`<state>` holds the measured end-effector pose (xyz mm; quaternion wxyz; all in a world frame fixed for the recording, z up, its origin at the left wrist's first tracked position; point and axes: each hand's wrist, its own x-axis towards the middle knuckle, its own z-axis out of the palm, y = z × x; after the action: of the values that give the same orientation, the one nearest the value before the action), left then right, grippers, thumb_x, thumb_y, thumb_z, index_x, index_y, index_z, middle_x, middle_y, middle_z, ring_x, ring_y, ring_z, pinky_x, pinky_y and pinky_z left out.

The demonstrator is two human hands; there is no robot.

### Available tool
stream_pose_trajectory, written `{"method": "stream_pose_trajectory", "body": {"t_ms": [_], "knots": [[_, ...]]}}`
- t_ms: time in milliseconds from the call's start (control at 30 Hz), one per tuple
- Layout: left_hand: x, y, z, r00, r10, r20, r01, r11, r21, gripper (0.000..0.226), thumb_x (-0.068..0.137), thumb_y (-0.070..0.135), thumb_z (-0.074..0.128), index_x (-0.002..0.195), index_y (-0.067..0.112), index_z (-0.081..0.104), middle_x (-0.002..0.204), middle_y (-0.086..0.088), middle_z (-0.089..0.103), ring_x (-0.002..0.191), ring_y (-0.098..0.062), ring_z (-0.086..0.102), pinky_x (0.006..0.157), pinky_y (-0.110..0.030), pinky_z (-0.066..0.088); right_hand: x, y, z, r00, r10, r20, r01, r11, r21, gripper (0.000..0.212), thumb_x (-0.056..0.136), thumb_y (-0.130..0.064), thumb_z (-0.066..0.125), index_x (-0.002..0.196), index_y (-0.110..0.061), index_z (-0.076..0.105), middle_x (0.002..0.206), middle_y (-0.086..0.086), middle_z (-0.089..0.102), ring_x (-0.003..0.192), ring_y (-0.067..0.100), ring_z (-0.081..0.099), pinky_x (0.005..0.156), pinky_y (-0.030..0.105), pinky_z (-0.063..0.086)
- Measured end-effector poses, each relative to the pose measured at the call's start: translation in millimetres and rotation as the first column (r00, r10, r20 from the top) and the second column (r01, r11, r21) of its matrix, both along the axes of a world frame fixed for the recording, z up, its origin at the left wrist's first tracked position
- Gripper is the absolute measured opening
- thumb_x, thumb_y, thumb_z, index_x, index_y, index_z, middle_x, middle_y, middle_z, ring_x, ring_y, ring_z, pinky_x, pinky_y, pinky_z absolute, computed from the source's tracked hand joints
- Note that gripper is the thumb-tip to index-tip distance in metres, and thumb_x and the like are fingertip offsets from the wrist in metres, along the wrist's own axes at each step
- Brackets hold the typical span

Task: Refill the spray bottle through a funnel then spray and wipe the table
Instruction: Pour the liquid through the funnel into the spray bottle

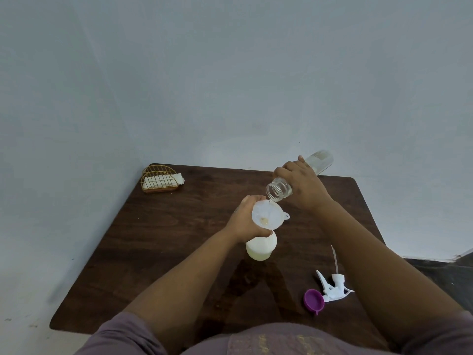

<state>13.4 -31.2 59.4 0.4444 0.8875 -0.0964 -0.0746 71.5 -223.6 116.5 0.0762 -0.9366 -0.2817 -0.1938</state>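
Two hands, tilted bottle (302,175) over funnel (267,215)

Dim, flat, bluish light, soft throughout, with wide-angle bending at the edges.

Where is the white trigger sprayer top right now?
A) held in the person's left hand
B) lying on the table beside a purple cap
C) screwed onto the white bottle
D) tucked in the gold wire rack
B: the trigger sprayer top lies on the table next to the purple cap, while the white bottle carries a funnel instead.
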Motion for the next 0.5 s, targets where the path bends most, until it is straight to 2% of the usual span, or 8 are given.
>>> {"method": "stream_pose_trajectory", "body": {"t_ms": [500], "knots": [[0.4, 0.1, 1.6, 1.0, 0.002, 0.001, -0.002, 1.0, 0.008, 0.087, 0.064, 0.03, 0.088, 0.136, 0.029, 0.039, 0.137, 0.006, 0.041, 0.119, -0.015, 0.046, 0.092, -0.03, 0.048, -2.1, 2.8, 3.6, 1.0, 0.006, -0.013, -0.006, 1.0, 0.006, 0.046, 0.062, -0.006, 0.079, 0.101, -0.021, 0.06, 0.088, 0.0, 0.056, 0.088, 0.023, 0.057, 0.113, 0.041, 0.018]]}}
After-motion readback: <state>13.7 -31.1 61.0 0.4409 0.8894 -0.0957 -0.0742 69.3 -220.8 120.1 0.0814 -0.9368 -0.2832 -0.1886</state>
